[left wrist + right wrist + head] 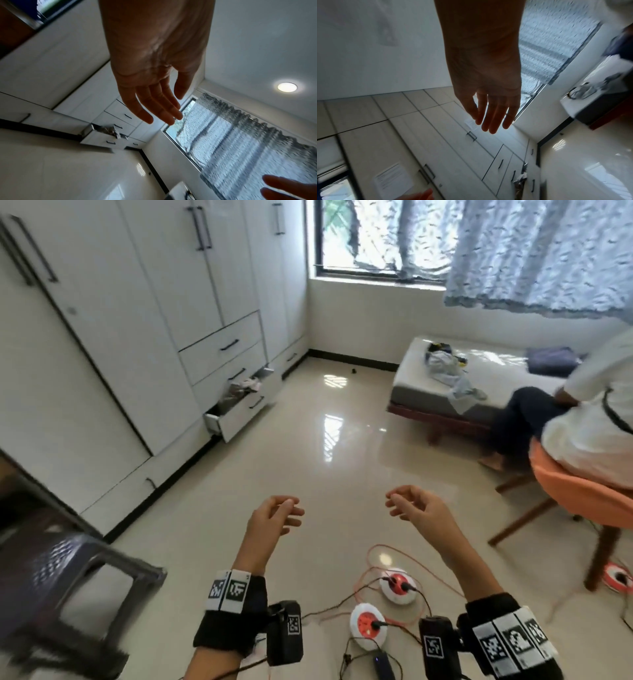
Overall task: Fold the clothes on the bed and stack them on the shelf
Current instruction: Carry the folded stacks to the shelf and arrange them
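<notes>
Head view, left to right: at nine o'clock a dark plastic stool (78, 580) stands on the glossy floor (308, 460), with the white wardrobe (113, 330) running from nine toward twelve. One of its low drawers (239, 409) is pulled out, with crumpled cloth inside. At six o'clock the left hand (274, 517) is raised over the floor, fingers loosely curled and holding nothing. Just to its right, apart from it, the right hand (416, 506) hangs the same way, relaxed and empty. Both wrist views show the fingers nearly straight, touching nothing. Below the hands, round white-and-red power sockets (399, 585) and orange cable lie on the floor. At one to two o'clock the bed (414, 374) stands under the curtained window (359, 237); the clothes (448, 371) lie in an unfolded heap on its mattress, well apart from both hands. At three o'clock another person (589, 419) sits on an orange chair (582, 498).
</notes>
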Demonstrator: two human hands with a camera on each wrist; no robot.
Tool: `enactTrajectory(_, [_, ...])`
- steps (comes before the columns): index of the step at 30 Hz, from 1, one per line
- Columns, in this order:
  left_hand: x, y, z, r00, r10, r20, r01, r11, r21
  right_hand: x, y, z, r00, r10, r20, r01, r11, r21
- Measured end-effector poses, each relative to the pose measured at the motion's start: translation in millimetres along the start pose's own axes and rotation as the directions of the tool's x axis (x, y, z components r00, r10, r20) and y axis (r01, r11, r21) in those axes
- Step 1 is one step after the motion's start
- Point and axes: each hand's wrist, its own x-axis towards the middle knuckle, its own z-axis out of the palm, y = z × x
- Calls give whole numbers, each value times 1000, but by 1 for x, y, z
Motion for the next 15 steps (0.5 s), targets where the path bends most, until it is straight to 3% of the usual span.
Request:
enactTrajectory(6, [69, -2, -58, 973, 7, -231, -29, 995, -92, 103, -36, 68, 979, -117, 165, 112, 993, 43])
enactTrajectory(10, [142, 4, -105, 920, 1, -391, -66, 986, -152, 193, -69, 125, 952, -163, 257, 148, 986, 78])
enactTrajectory(15, [246, 28, -178, 865, 15, -502, -89, 988, -124, 314, -128, 207, 903, -237, 359, 201, 970, 134])
